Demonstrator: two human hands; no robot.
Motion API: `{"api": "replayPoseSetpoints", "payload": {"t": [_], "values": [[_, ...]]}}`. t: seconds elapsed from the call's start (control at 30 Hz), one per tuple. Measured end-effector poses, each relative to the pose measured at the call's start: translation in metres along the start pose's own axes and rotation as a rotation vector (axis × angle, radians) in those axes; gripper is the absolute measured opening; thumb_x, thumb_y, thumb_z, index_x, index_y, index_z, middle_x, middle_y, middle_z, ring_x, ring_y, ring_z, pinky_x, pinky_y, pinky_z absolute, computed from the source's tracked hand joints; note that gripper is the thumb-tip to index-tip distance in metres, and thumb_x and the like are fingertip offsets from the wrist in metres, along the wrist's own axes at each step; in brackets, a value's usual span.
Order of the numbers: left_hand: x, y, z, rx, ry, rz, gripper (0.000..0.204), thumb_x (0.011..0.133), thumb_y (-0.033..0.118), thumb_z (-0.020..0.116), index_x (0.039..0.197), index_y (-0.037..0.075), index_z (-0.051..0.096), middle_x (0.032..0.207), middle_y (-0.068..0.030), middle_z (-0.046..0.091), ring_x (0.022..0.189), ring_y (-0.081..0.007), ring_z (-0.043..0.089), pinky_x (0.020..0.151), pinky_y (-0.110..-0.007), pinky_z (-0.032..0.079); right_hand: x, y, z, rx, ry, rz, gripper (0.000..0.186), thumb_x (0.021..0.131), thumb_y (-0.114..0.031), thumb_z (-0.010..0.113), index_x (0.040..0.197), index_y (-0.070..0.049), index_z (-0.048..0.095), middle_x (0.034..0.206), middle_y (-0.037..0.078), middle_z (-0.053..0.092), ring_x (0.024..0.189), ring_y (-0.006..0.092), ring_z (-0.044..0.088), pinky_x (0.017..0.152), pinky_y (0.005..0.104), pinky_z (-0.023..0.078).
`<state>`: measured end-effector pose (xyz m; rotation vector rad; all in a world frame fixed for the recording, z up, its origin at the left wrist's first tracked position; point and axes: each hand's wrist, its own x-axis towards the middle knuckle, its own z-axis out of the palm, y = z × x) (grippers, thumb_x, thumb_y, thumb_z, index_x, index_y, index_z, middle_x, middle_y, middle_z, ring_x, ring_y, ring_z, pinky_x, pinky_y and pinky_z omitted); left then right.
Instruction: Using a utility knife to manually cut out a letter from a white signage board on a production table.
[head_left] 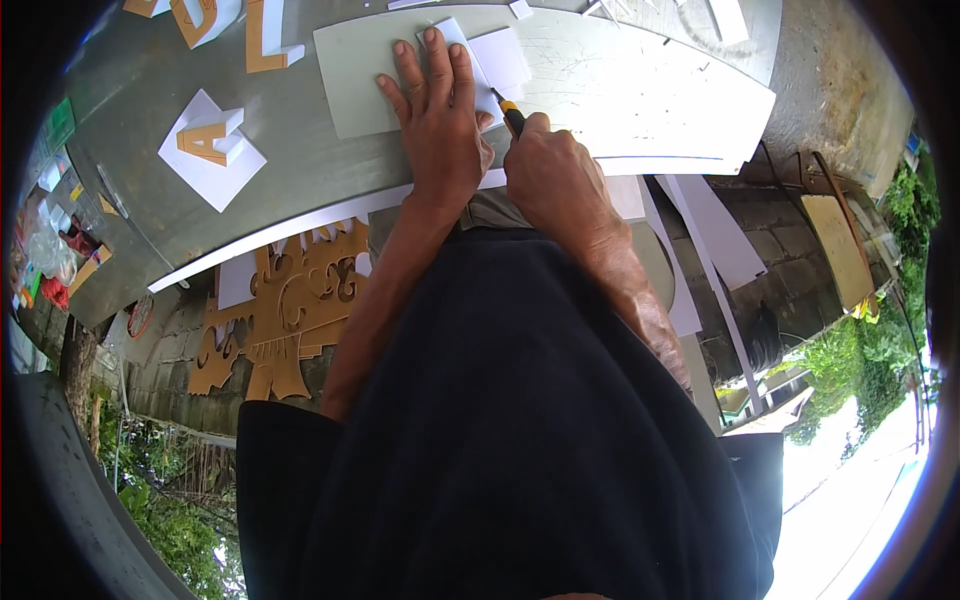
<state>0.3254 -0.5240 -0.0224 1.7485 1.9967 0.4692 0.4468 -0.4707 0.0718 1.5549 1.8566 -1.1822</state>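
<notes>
My left hand [440, 140] lies flat with its fingers stretched out, pressing on a narrow white strip [456, 38] of board. Just to its right, my right hand [562, 180] is wrapped round a utility knife [513, 118] with a yellow and black handle. The knife's tip points at the strip's right edge, close to my left thumb; whether it touches cannot be made out. A small white piece [503, 62] sits beside the strip. Beneath these lies a pale, marked board [355, 85], its right part in glaring light.
A brown-faced letter-shaped piece [210, 143] stands on a white square [222, 190] at the left, with more letter shapes [265, 45] beyond. Clutter with plastic bags [58, 255] fills the far left. Brown scroll-shaped cut-outs [285, 300] lean below the grey table's [130, 235] near edge.
</notes>
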Motion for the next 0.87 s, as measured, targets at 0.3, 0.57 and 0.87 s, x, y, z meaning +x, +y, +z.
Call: {"api": "replayPoseSetpoints", "payload": {"t": [0.3, 0.57, 0.87], "values": [[-0.004, -0.004, 0.002, -0.014, 0.030, 0.009, 0.085, 0.076, 0.008, 0.079, 0.150, -0.007, 0.039, 0.165, -0.0254, 0.023, 0.152, -0.0525, 0.014, 0.118, -0.071, 0.005, -0.006, 0.011, 0.024, 0.090, 0.096, 0.031, 0.024, 0.100, -0.018, 0.054, 0.097, 0.006, 0.052, 0.075, 0.033, 0.067, 0.073, 0.0516, 0.068, 0.067, 0.0583, 0.054], [-0.005, -0.009, 0.002, -0.047, 0.025, 0.006, 0.087, 0.077, 0.010, 0.081, 0.152, 0.000, 0.038, 0.166, -0.0200, 0.024, 0.154, -0.0478, 0.014, 0.120, -0.067, 0.006, 0.038, 0.037, 0.008, 0.372, 0.561, -0.100, 0.029, 0.092, -0.019, 0.067, 0.099, 0.002, 0.049, 0.073, 0.025, 0.067, 0.069, 0.0450, 0.068, 0.068, 0.0535, 0.053], [-0.004, -0.007, 0.003, -0.042, 0.024, 0.021, 0.089, 0.077, 0.013, 0.082, 0.153, 0.002, 0.037, 0.167, -0.0191, 0.022, 0.154, -0.0467, 0.014, 0.121, -0.067, 0.006, 0.077, 0.032, 0.007, 0.546, 0.504, -0.058, 0.029, 0.085, -0.016, 0.073, 0.107, -0.001, 0.063, 0.069, 0.010, 0.070, 0.055, 0.0209, 0.070, 0.058, 0.0332, 0.060]]}}
